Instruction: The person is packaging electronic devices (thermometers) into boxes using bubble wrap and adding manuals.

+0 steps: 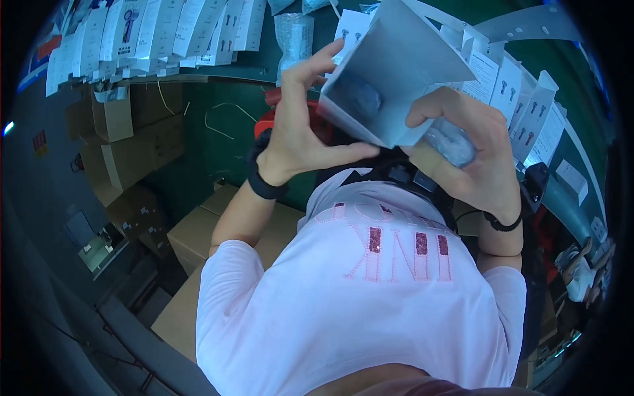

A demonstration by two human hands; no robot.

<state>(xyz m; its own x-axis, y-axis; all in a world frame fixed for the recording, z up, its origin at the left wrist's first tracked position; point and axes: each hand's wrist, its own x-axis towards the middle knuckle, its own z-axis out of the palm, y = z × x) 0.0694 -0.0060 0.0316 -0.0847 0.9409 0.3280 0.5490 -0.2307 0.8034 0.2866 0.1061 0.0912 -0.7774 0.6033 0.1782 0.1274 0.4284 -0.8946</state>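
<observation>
A white open-topped box (pixel 416 49) is tilted toward me in front of my chest, its flaps spread. Down inside lies a rounded, pale object (pixel 365 97), too dim to name. My left hand (pixel 297 129), with a black band on the wrist, spans the box's left side between thumb and fingers. At the box's lower right edge is my right hand (pixel 479 148). Its curled fingers and thumb close round a bundle in clear plastic wrap (pixel 452 142); what the wrap contains cannot be made out.
Rows of printed white boxes stand on the green bench at far left (pixel 155 33) and at right (pixel 508 86). A bubble-wrapped item (pixel 294 39) lies between them. Brown cartons (pixel 218 224) are stacked at my left. Another person (pixel 581 277) appears at the far right edge.
</observation>
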